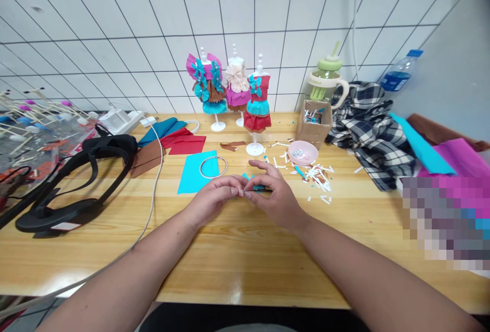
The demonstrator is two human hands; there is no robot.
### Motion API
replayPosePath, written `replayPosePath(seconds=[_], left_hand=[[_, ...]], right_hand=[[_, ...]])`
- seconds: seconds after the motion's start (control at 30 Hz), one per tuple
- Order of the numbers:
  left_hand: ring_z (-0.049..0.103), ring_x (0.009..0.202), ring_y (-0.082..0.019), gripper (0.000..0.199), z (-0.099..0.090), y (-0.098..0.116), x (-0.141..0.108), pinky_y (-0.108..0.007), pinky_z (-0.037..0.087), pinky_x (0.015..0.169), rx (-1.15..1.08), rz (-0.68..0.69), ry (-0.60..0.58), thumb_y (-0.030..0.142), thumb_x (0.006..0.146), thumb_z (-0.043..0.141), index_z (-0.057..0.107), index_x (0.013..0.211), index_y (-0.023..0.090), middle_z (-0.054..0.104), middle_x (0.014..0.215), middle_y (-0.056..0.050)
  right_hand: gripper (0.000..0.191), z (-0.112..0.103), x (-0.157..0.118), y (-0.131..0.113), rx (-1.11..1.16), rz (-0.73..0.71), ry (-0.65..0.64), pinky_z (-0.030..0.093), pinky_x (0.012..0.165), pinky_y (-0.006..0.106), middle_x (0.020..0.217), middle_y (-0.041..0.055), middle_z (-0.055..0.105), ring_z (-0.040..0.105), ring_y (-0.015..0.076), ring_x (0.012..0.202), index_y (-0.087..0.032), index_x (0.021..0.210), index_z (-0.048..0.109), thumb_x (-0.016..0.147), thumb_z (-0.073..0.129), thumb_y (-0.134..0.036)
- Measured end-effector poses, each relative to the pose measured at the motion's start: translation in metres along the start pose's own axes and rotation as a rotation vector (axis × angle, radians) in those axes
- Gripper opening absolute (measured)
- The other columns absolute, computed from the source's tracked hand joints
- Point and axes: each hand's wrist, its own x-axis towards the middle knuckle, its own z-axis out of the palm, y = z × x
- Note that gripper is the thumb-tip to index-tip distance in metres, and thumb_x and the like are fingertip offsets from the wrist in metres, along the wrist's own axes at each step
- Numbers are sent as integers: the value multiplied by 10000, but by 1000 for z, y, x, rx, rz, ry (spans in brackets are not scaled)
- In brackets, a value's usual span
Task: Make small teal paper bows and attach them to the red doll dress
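My left hand [221, 192] and my right hand [276, 193] meet over the middle of the table, fingertips pinched together. What sits between them is too small to make out. Partly hidden behind my right hand lies a dark, slim tool with a blue part [262, 188], and scraps of blue paper [248, 176] show just beyond my fingers. To the left of my hands, a turquoise paper sheet [189, 174] carries a thin ring [201, 167]. Past my right hand stands a pink dish [303, 160] with small pale pieces in it, white paper strips [319, 179] scattered around.
Several small dress forms in crepe paper outfits [259, 102] stand by the tiled wall. A black headset frame [103, 194] and white cable [155, 189] occupy the left. At right are a cardboard box [314, 130], a lidded cup [325, 79], checked cloth [362, 122] and coloured paper [447, 168].
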Motion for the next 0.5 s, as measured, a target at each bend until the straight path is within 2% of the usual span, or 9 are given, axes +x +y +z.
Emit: replayPosePath(seconds=[0.1,0.2,0.3,0.37,0.43,0.5], left_hand=[[591,896,-211,96,0,2,0,-349,436,846,212,86,12,214,727,621,674,656,177,640,865,-53],[581,839,-194,106,0,6,-2,-349,430,827,688,274,53,218,770,608,672,690,193,638,827,-48],[568,847,-202,127,-4,10,-6,-369,401,831,1111,442,-34,238,807,590,717,819,236,669,878,-59],[562,883,-213,164,-7,12,-8,-381,385,846,1244,497,-90,260,825,591,732,905,280,683,925,-61],[558,908,-220,182,-9,14,-9,-389,374,865,1277,514,-91,283,831,601,734,950,315,689,924,-57],[560,906,-219,178,-9,13,-9,-389,371,870,1258,506,-75,297,831,611,735,956,324,693,908,-54]], right_hand=[[58,-2,1,1,-89,-31,-37,331,1056,428,1329,79,507,438,245,1269,-231,794,706,755,687,-270],[48,-6,2,1,-220,-31,-79,330,1048,437,1295,82,539,462,247,1236,-228,760,716,738,674,-220],[69,-14,4,1,-277,45,-116,331,1035,454,1238,75,584,499,257,1182,-221,703,713,703,667,-170],[48,-20,8,2,-144,184,-219,399,967,426,1113,63,641,571,243,1061,-203,667,699,670,675,-162],[29,-25,11,4,93,377,-396,473,827,363,910,39,679,623,204,874,-182,683,689,667,676,-203],[119,-27,13,7,230,497,-492,485,702,313,772,23,672,614,166,724,-159,745,680,709,643,-267]])
